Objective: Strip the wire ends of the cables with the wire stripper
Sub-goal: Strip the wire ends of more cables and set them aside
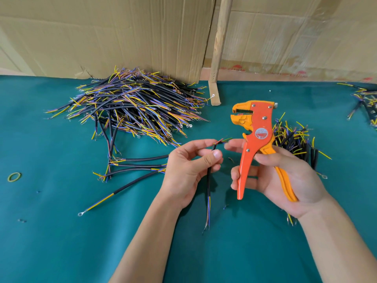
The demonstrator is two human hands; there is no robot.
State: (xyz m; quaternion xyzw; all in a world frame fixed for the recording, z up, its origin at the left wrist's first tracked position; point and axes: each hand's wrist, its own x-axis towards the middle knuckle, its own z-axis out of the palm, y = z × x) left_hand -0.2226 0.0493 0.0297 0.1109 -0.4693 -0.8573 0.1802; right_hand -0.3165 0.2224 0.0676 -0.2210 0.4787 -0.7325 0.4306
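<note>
I see the left hand (186,170) pinching a black cable (209,180) upright over the green table (61,242). Right hand (285,178) grips the orange wire stripper (253,144), head up, just beside the cable's top wires. Cable pile (134,105) behind.

Take the wire stripper (259,139) in your right hand (285,178) as the landmark. Just left of it your left hand (187,168) holds one cable (209,180) upright, its top end near the stripper. Far left and behind lies the big cable pile (134,107) on the table (51,242). Loose cables (138,166) lie left, past your left hand. A smaller pile (295,139) sits just right, behind your right hand. A wooden post (219,48) stands behind it.
</note>
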